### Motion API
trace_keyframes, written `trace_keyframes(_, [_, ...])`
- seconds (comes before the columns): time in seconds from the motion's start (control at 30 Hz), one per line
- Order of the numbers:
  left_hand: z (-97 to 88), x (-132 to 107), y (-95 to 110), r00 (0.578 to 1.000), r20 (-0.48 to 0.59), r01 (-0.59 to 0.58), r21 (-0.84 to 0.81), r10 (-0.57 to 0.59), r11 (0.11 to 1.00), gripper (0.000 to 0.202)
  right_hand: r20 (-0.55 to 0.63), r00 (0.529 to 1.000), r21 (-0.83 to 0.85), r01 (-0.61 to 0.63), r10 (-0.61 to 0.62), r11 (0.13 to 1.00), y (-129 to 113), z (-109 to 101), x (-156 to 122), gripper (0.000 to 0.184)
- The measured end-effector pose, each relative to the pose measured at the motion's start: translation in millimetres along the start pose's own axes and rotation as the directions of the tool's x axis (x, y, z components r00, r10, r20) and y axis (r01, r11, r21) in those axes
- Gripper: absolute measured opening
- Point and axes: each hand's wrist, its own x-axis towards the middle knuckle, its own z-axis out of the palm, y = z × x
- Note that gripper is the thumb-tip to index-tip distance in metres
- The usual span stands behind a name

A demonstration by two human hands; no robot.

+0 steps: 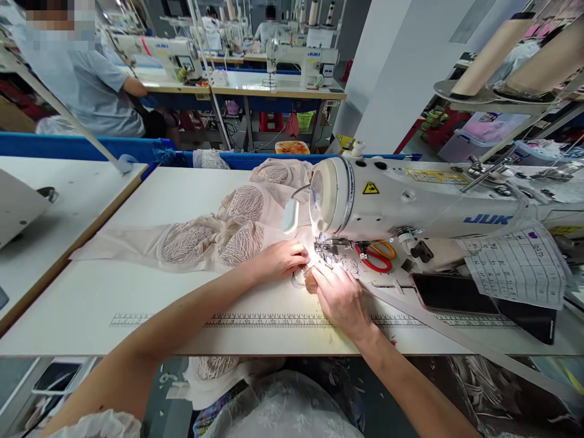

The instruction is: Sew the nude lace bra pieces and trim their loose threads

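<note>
Pressing: my left hand (285, 258) and my right hand (342, 298), two in all, are close together by one big white sewing machine (392, 198).
Left hand: narrow, fingers bent on the pale cloth (132, 241); I can't tell if they pinch it.
Right hand: fingers side by side, just beside one long pale strip (438, 328); I can't tell if they grip.
Cloth: on the white table (91, 304), left of the machine, with four round lace patches (189, 243) showing.
Scissors (366, 255): one red loop, one orange loop.
Phone (442, 294): one, partly under one paper (520, 264).
Machines behind (303, 58): two.
</note>
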Motion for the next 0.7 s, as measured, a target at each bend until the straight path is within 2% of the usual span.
trace_keyframes(0.27, [1.4,2,-5,1.0,-0.004,-0.002,0.027,0.002,1.0,0.023,-0.029,1.0,-0.023,0.001,-0.001,1.0,0,6,-3,0.033])
trace_keyframes(0.4, [-0.4,1,-19,1.0,0.018,0.025,0.033,-0.025,0.999,0.023,-0.027,1.0,-0.012,-0.011,0.011,1.0,1,7,-3,0.035])
trace_keyframes(0.53, [-2.3,3,-33,0.994,0.044,0.102,0.023,-0.103,0.994,0.026,-0.044,0.999,-0.009,-0.002,0.002,1.0,2,7,-4,0.035])
trace_keyframes(0.6, [-2.8,6,-32,0.988,0.067,0.135,0.035,-0.137,0.99,0.026,-0.064,0.997,0.008,0.034,-0.033,0.999,3,8,-6,0.034])
trace_keyframes(0.7, [-6.2,7,-19,0.983,0.07,0.165,0.077,-0.17,0.983,0.027,-0.118,0.99,0.023,0.083,-0.08,0.996,8,11,-10,0.033])
